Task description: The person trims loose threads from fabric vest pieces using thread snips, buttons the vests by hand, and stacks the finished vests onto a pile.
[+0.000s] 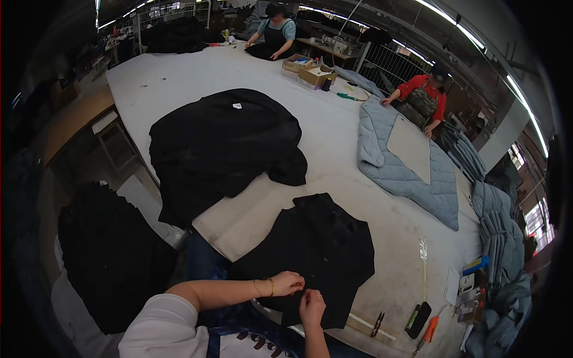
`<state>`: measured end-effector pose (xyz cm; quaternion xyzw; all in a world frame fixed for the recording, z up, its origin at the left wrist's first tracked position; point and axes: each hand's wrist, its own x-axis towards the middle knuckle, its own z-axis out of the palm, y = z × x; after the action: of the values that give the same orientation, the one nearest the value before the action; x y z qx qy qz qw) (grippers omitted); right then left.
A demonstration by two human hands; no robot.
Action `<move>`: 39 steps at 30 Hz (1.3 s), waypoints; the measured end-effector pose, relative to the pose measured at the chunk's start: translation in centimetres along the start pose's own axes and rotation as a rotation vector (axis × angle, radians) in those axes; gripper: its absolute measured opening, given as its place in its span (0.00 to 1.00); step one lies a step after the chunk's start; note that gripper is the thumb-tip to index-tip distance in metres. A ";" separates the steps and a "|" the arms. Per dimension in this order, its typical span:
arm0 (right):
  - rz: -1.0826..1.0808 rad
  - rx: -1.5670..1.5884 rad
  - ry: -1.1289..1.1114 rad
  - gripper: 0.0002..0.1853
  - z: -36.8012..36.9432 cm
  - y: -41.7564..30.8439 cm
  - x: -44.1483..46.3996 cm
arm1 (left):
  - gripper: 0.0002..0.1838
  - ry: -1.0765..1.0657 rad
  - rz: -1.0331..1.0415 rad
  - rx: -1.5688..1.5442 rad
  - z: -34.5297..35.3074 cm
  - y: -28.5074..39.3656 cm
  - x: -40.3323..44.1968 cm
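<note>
A black garment (325,238) with a button or snap on its front lies spread at the near edge of the table. My left hand (288,283), with thin bracelets at its wrist, is closed in a pinch on the lower part of this garment. Just to its right and nearer to me, my right hand (312,307) is also closed, its fingertips pinching the same black cloth. The two hands are close together but apart. What lies exactly between the fingertips is too small to make out.
A larger black garment (224,143) with a white label lies beyond. Black garments (110,256) are piled at left. Small scissors (377,324), a black-and-green tool (418,319) and an orange-handled tool (430,329) lie at right. One co-worker (424,98) handles a grey quilted piece (439,185); another (274,33) works farther back.
</note>
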<state>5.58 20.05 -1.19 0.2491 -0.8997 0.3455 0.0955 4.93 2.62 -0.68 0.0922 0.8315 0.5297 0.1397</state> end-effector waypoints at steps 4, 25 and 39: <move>-0.015 0.019 0.016 0.05 0.2 0.2 -0.2 | 0.05 0.129 0.305 0.244 1.7 -1.7 -0.1; 0.711 0.389 -0.129 0.09 -1.1 -1.4 0.3 | 0.05 0.279 0.461 0.483 2.4 -1.3 -2.1; 0.066 -0.042 -0.190 0.05 -1.9 -1.9 1.2 | 0.06 0.208 0.224 0.402 2.0 0.0 -1.6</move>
<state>5.53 19.70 1.70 0.2488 -0.9195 0.3043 0.0037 7.14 3.88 -1.26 0.1547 0.9147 0.3723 -0.0274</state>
